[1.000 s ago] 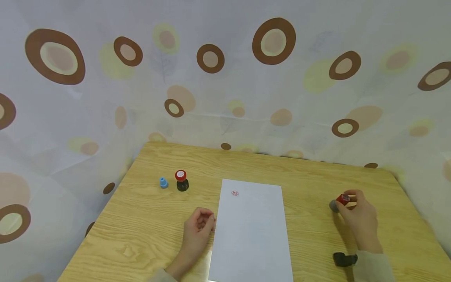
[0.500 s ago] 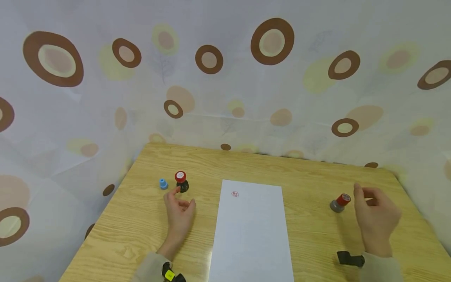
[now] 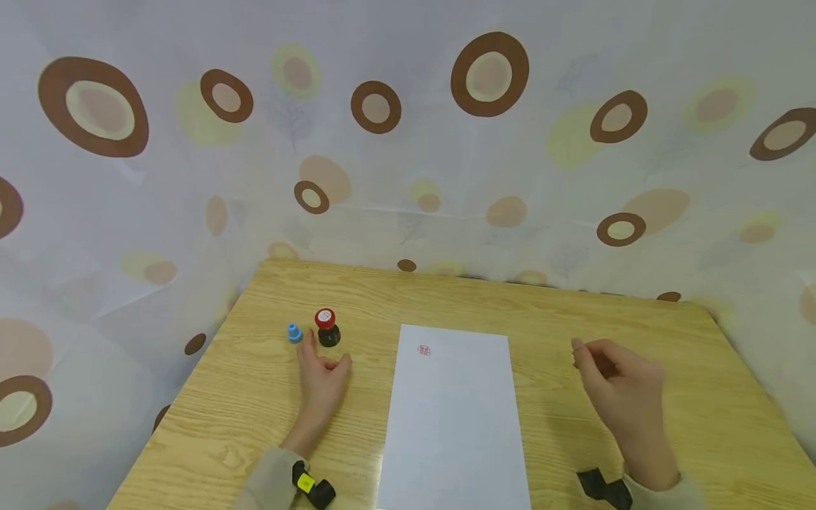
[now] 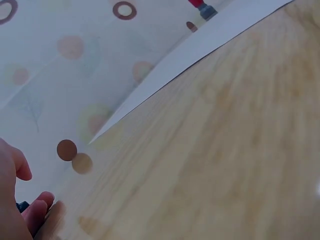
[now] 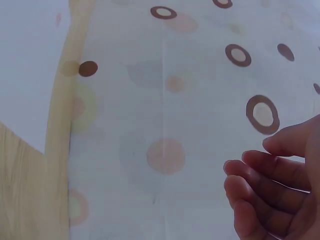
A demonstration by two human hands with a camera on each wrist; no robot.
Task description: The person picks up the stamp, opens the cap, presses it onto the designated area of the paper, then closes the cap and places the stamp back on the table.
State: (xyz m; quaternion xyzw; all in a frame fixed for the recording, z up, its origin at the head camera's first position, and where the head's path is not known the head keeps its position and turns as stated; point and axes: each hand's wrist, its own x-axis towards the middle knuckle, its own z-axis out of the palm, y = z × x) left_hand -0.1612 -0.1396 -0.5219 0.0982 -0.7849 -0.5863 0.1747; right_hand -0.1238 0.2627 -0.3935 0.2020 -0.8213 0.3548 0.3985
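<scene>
A stamp with a red top and black base (image 3: 327, 329) stands upright at the left of the table. My left hand (image 3: 321, 382) reaches up to it, with the index fingertip between the stamp and a small blue cone-shaped piece (image 3: 294, 333) and the thumb spread off to the right. In the left wrist view, a second stamp, red and grey (image 4: 205, 10), stands beyond the paper; in the head view my right hand (image 3: 621, 397) hides it. That right hand hovers with loosely curled fingers, holding nothing. White paper (image 3: 455, 425) bears a red stamped mark (image 3: 423, 350) near its top.
The wooden table (image 3: 535, 312) ends at the back against a patterned cloth (image 3: 408, 227), which also rises at both sides. Black straps with small devices sit at the left wrist (image 3: 312, 485) and the right wrist (image 3: 604, 489).
My right hand let go of the red and grey stamp, drew right, then swung back left. My left hand moved from the paper's edge up and left to the red and black stamp.
</scene>
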